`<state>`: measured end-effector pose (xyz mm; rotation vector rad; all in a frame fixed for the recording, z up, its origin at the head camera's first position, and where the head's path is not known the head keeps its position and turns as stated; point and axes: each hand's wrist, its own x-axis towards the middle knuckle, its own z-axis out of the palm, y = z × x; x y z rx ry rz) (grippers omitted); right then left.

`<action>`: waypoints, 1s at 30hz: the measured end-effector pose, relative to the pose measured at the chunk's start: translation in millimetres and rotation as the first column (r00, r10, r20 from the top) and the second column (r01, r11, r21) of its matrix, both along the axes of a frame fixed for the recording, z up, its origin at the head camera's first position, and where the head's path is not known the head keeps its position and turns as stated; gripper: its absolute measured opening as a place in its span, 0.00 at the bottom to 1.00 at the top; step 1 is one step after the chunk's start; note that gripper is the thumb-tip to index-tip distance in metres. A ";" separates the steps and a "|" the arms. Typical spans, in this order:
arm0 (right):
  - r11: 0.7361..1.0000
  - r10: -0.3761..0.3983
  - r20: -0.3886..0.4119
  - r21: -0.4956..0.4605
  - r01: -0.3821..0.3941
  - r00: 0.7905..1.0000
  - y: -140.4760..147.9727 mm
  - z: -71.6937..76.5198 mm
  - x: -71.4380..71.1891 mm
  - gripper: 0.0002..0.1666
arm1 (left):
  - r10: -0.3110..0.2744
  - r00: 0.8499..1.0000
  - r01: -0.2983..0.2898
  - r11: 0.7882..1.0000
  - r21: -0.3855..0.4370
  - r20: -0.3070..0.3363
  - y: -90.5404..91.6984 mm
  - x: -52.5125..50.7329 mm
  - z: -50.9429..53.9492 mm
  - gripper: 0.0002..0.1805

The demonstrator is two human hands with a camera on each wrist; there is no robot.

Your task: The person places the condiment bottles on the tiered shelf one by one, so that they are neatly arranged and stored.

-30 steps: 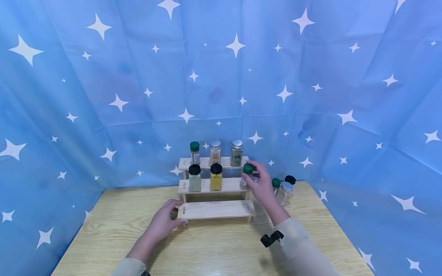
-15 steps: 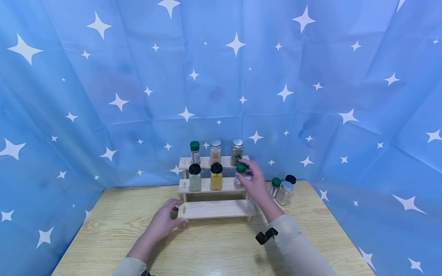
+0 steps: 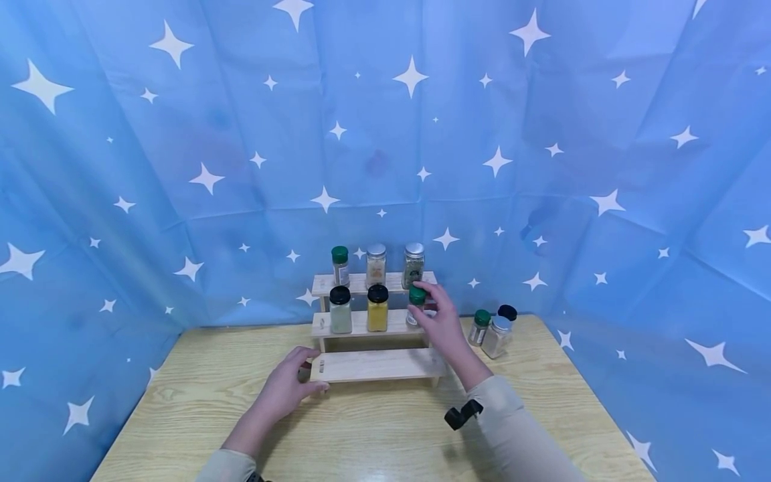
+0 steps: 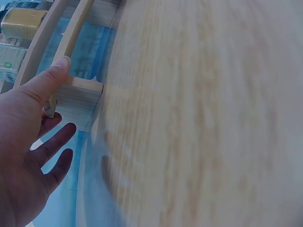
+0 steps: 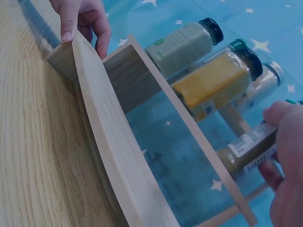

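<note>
A three-tier wooden rack point(image 3: 379, 366) stands on the table. The left hand point(image 3: 288, 385) grips the left end of its lowest shelf, thumb in front, as the left wrist view also shows. The right hand point(image 3: 442, 324) pinches a green-capped jar point(image 3: 416, 296) at the right of the middle shelf; in the right wrist view this labelled jar point(image 5: 248, 147) stands on the shelf board. Left of it on that tier are a yellow jar point(image 3: 377, 313) and a pale green jar point(image 3: 340, 316), both black-capped. The top tier bears a green-capped jar point(image 3: 340, 269) and two silver-capped jars.
Right of the rack on the table point(image 3: 373, 435) stand a green-capped jar point(image 3: 479, 328), a silver-capped jar point(image 3: 496, 338) and a black-capped jar point(image 3: 507, 313) close together. A blue star-patterned curtain point(image 3: 373, 167) hangs behind the table.
The right hand has moved left along the middle shelf with the green-capped jar, uncovering more of the jars beside the rack. The left hand has stayed in place.
</note>
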<state>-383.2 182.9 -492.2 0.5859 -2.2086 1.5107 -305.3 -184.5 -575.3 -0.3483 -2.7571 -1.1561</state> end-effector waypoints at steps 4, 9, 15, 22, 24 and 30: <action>1.000 0.004 -0.002 0.005 -0.004 1.000 -0.1 0.7 0.3 0.32 | -0.002 1.000 0.002 1.000 0.000 -0.002 0.0 0.0 0.4 0.39; 1.000 0.003 -0.001 0.015 -0.003 1.000 -0.3 0.7 0.3 0.34 | -0.004 1.000 0.004 1.000 -0.002 0.000 -0.1 0.2 1.4 0.39; 1.000 -0.007 0.036 0.005 0.006 0.999 -0.7 0.5 3.3 0.40 | -0.007 1.000 0.007 1.000 -0.005 0.000 -0.3 0.2 1.6 0.39; 1.000 -0.031 0.049 -0.002 0.031 0.998 10.0 -0.8 15.4 0.43 | -0.009 1.000 0.009 1.000 0.006 -0.002 -0.9 0.4 -0.6 0.39; 0.998 -0.054 0.027 0.012 0.054 0.998 19.9 -2.2 21.5 0.42 | -0.010 1.000 0.010 1.000 0.010 0.001 -0.7 0.3 -0.7 0.40; 0.980 -0.168 -0.063 0.099 0.174 0.984 61.0 -14.4 37.2 0.36 | -0.005 1.000 0.005 1.000 0.008 0.003 -0.9 -0.5 1.2 0.40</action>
